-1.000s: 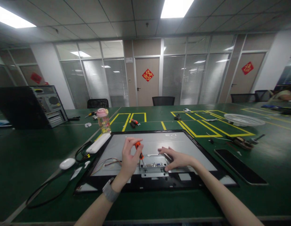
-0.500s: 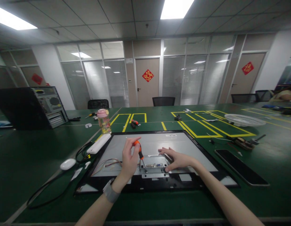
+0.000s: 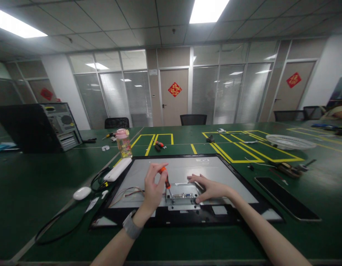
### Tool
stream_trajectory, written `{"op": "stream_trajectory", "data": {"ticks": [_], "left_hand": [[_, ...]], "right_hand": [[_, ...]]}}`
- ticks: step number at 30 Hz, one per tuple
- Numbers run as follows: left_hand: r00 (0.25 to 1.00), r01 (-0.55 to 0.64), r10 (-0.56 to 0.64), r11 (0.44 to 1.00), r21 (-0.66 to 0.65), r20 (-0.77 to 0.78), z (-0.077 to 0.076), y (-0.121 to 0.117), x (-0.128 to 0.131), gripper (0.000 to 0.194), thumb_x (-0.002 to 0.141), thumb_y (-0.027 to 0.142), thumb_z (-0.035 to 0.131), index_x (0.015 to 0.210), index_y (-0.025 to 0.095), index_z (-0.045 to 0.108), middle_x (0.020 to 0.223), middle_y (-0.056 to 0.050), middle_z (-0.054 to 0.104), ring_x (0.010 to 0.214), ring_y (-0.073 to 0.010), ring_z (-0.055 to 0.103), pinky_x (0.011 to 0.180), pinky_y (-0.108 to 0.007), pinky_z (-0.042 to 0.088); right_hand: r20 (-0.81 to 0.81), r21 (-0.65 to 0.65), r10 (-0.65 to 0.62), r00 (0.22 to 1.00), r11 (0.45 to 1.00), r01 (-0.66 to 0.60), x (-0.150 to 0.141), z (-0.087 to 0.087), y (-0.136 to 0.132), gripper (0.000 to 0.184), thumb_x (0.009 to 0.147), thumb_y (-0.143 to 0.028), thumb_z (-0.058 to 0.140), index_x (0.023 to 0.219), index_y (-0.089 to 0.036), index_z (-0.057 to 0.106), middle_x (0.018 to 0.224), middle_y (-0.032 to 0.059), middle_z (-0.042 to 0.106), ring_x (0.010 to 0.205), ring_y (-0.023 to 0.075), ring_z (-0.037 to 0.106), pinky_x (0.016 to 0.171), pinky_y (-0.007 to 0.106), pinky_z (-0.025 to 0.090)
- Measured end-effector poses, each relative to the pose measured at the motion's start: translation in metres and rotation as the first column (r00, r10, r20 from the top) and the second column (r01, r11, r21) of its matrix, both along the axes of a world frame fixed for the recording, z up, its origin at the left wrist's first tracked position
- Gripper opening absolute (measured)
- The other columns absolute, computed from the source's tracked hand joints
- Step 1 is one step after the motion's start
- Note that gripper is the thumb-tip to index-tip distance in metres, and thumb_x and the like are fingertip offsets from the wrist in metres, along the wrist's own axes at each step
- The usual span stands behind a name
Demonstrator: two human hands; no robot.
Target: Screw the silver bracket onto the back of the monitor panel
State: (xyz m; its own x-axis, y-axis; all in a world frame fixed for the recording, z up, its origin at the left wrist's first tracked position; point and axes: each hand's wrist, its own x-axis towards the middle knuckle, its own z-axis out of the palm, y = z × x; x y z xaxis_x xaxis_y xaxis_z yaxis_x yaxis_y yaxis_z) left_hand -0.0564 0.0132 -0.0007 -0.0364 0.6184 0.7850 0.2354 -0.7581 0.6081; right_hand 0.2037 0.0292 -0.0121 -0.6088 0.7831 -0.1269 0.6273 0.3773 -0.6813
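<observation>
My left hand (image 3: 154,183) is closed around the orange-and-black handle of a screwdriver (image 3: 167,180). The tool leans, its tip down at the front left of a metal bracket (image 3: 184,207) that carries a row of connector ports. Spanning the bracket's right side, my right hand (image 3: 208,187) grips it, with the thumb at the front corner and the fingers towards the back. Both rest on the grey back of a black-framed display panel (image 3: 171,168) lying flat. Thin wires (image 3: 129,190) run to the bracket from the left.
To the right lies a black phone (image 3: 287,197). On the left are a white power strip (image 3: 118,170), black cable, a white oval case (image 3: 82,193) and a pink-lidded bottle (image 3: 123,144). An opened computer case (image 3: 35,127) stands far left. Another orange-handled tool (image 3: 159,144) lies beyond the panel.
The view has shifted slightly, so everything sits a little further right. My left hand still grips the screwdriver at the same place on the bracket, and the right hand keeps its position.
</observation>
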Motion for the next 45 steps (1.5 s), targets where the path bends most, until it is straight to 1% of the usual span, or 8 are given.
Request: {"op": "stream_trajectory", "data": {"ticks": [3,8,16,22,29,34,41,45], "left_hand": [[1.000,-0.024,0.024,0.999,0.023,-0.015,-0.0007,0.0010,-0.0001,0.019,0.086,0.028,0.056,0.101,0.021,0.067,0.082,-0.002,0.053,0.077,-0.0149,0.052,0.074,-0.027,0.044],[0.999,0.039,-0.039,0.999,-0.034,-0.001,-0.0007,-0.0001,-0.0008,0.029,0.094,0.026,0.039,0.109,0.020,0.063,0.101,-0.006,0.059,0.095,-0.0182,0.056,0.084,-0.031,0.043],[0.999,-0.017,0.018,1.000,0.016,-0.032,0.0010,0.0000,0.0003,0.020,0.087,0.028,0.055,0.103,0.022,0.065,0.083,-0.002,0.052,0.077,-0.0150,0.052,0.075,-0.029,0.044],[0.999,0.050,-0.051,0.998,-0.035,-0.003,0.0016,-0.0024,-0.0008,0.028,0.093,0.026,0.040,0.109,0.021,0.063,0.097,-0.006,0.059,0.091,-0.0180,0.055,0.081,-0.031,0.043],[1.000,-0.008,0.009,1.000,0.029,-0.029,0.0001,0.0011,0.0006,0.016,0.086,0.025,0.056,0.099,0.021,0.064,0.082,-0.001,0.051,0.077,-0.0149,0.051,0.076,-0.028,0.043],[0.999,0.040,-0.040,0.999,-0.019,-0.028,0.0031,-0.0031,0.0008,0.024,0.092,0.025,0.044,0.106,0.021,0.062,0.095,-0.006,0.056,0.091,-0.0181,0.054,0.081,-0.030,0.043],[1.000,0.001,-0.001,1.000,0.009,-0.029,0.0004,-0.0007,0.0000,0.017,0.086,0.026,0.054,0.098,0.021,0.064,0.085,-0.002,0.052,0.079,-0.0160,0.051,0.077,-0.028,0.043],[0.998,0.067,-0.067,0.996,-0.062,0.003,0.0003,-0.0013,0.0008,0.028,0.091,0.030,0.046,0.112,0.020,0.062,0.095,-0.006,0.059,0.087,-0.0176,0.055,0.081,-0.031,0.044]], "right_hand": [[0.002,0.000,0.000,1.000,1.000,0.000,0.0003,-0.0006,0.0004,0.088,0.062,-0.065,0.071,0.135,-0.026,0.040,0.154,0.0058,0.026,0.143,0.0314,0.004,0.117,0.049,-0.002],[0.018,0.000,-0.003,1.000,1.000,0.003,0.0009,-0.0015,0.0016,0.088,0.062,-0.064,0.072,0.135,-0.027,0.040,0.154,0.0053,0.025,0.143,0.0326,0.004,0.117,0.050,0.001],[0.005,0.000,0.002,1.000,1.000,-0.002,0.0019,-0.0017,0.0019,0.087,0.062,-0.065,0.072,0.135,-0.027,0.040,0.154,0.0049,0.025,0.143,0.0328,0.004,0.117,0.049,0.001],[0.010,-0.002,0.006,1.000,1.000,-0.006,0.0005,0.0006,0.0003,0.089,0.062,-0.065,0.072,0.135,-0.026,0.041,0.154,0.0062,0.025,0.143,0.0330,0.004,0.117,0.051,0.000],[0.012,-0.019,-0.021,1.000,1.000,0.021,-0.0021,0.0038,-0.0028,0.091,0.061,-0.066,0.071,0.135,-0.024,0.040,0.154,0.0075,0.025,0.143,0.0325,0.003,0.117,0.049,0.002],[0.006,-0.006,-0.003,1.000,1.000,0.003,-0.0004,0.0013,-0.0006,0.091,0.061,-0.067,0.071,0.135,-0.024,0.041,0.153,0.0070,0.025,0.143,0.0324,0.004,0.117,0.049,-0.002],[0.010,0.000,-0.002,1.000,1.000,0.002,0.0019,-0.0026,0.0014,0.088,0.063,-0.065,0.071,0.135,-0.026,0.040,0.154,0.0055,0.024,0.143,0.0317,0.003,0.117,0.049,-0.001],[0.004,0.011,0.004,1.000,1.000,-0.004,0.0031,-0.0058,0.0036,0.090,0.062,-0.067,0.071,0.136,-0.027,0.040,0.154,0.0053,0.025,0.143,0.0319,0.004,0.117,0.048,-0.003]]}}
